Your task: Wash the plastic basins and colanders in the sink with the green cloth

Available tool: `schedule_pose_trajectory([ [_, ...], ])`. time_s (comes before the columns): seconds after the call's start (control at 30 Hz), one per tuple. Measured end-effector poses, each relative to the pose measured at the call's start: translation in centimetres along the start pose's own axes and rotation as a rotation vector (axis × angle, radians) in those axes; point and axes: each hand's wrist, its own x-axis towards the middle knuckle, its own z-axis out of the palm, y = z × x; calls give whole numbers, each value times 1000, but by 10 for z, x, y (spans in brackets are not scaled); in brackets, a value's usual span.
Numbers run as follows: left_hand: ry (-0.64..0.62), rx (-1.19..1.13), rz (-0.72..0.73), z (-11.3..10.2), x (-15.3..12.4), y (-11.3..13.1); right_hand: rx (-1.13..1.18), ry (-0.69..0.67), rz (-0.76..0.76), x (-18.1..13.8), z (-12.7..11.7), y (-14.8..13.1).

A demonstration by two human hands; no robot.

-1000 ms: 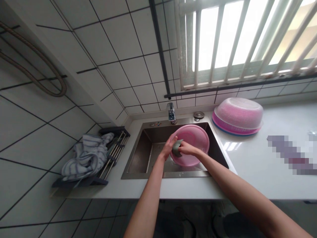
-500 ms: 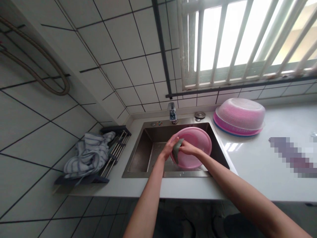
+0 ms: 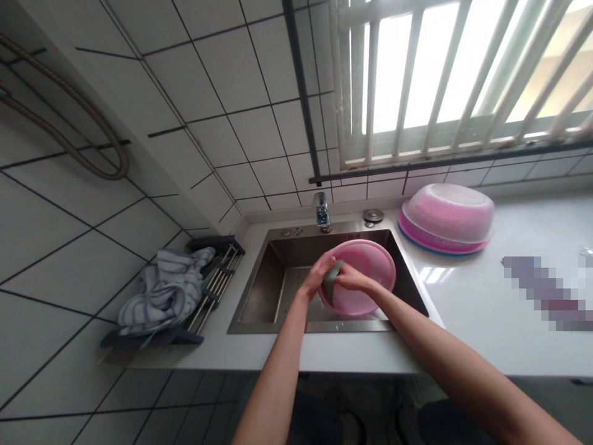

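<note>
A pink plastic colander basket (image 3: 365, 272) is tilted inside the steel sink (image 3: 269, 290). My left hand (image 3: 315, 277) grips its near left rim with closed fingers. My right hand (image 3: 351, 278) is closed on a grey-green scouring pad (image 3: 330, 279) and presses it against the same rim, right beside my left hand. Both forearms reach in from the bottom of the view.
A tap (image 3: 320, 210) stands behind the sink. Upturned pink and white basins (image 3: 447, 216) are stacked on the white counter (image 3: 463, 309) at the right. A striped cloth (image 3: 162, 290) lies on a dark rack (image 3: 208, 290) to the left. Tiled walls and a barred window rise behind.
The basket has tipped slightly and shifted a little to the right in the sink. My hands have stayed at its rim with the pad.
</note>
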Motion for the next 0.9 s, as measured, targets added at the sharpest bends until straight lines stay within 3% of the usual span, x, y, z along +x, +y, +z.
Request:
schedule_pose_trajectory([
  [0.1,-8,-43,4,1,2,-3,38,234,-6,3,-6,-8],
  [0.17,-7,-58,8,2,3,-4,43,301,5,3,-10,-10],
  [0.37,27,4,-4,-2,2,-4,-3,-9,45,0,0,0],
  [0.6,-2,-67,-38,-2,6,-15,64,271,-9,4,-16,-10],
  [0.8,53,-15,-29,-4,2,-9,-10,-21,49,1,-5,3],
  [0.9,20,-20,-37,-3,2,-7,10,57,17,2,-6,1],
])
